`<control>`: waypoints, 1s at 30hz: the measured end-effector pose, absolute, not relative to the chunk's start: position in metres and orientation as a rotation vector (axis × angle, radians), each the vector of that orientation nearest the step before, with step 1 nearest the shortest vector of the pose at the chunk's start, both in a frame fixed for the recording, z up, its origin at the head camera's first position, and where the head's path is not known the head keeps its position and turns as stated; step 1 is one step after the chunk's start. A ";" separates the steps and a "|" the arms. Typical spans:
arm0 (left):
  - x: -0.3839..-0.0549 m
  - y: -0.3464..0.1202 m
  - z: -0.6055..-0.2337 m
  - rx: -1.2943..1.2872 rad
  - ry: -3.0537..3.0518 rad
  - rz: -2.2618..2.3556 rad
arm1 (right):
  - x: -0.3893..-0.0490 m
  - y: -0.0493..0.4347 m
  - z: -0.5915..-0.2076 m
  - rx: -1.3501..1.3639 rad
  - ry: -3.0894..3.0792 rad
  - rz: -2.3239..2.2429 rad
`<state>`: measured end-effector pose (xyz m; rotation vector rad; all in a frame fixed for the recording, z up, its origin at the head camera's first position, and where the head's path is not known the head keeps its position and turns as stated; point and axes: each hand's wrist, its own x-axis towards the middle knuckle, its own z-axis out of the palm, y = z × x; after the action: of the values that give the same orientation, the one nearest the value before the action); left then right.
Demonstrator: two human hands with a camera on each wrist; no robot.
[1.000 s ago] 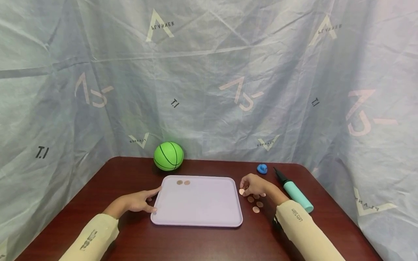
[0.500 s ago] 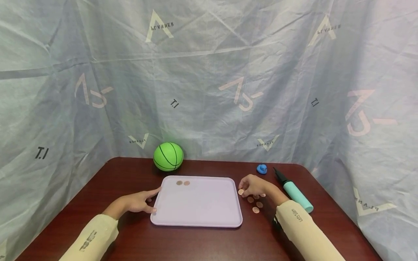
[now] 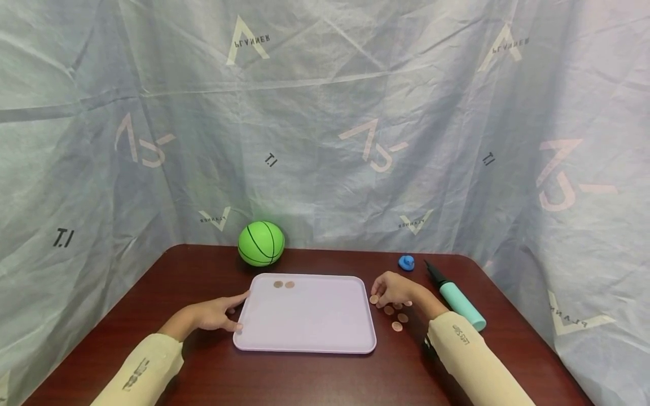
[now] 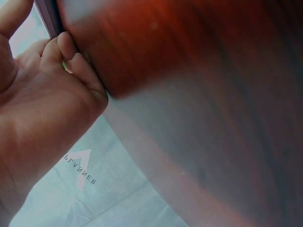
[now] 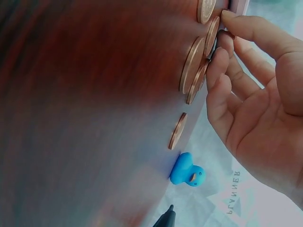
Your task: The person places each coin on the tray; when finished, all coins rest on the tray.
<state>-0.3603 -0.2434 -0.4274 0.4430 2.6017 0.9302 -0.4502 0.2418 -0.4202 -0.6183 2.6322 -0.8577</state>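
In the head view a pale lilac tray [image 3: 310,318] lies on the table, with two copper-coloured coins [image 3: 284,285] near its far left corner. My left hand [image 3: 212,314] rests at the tray's left edge, thumb and fingers spread along the rim. Just off the tray's right edge, my right hand [image 3: 393,287] pinches a coin [image 3: 374,299] at its fingertips. Several loose coins [image 3: 397,326] lie beneath and in front of that hand. The right wrist view shows more coins [image 5: 191,66] beside the fingers; the pinched one is mostly hidden there.
A green ball [image 3: 261,243] sits behind the tray at the back left. Toward the back right are a blue rubber duck [image 3: 407,263] and a teal hand pump [image 3: 461,304] with a black nozzle. Grey printed cloth [image 3: 315,141] hangs behind the dark red table [image 3: 284,378].
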 end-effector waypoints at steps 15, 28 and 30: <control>-0.360 -0.243 -0.423 0.449 2.619 0.916 | -0.456 0.245 -0.417 -0.660 2.824 -0.985; -0.361 -0.244 -0.426 0.432 2.602 0.934 | -0.455 0.234 -0.412 -0.635 2.905 -1.119; -0.361 -0.244 -0.427 0.429 2.604 0.926 | -0.456 0.232 -0.411 -0.629 2.893 -1.126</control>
<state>-0.3607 -0.2437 -0.4269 0.4292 2.6043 0.9262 -0.4556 0.2321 -0.4110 -0.6293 2.8927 -1.1255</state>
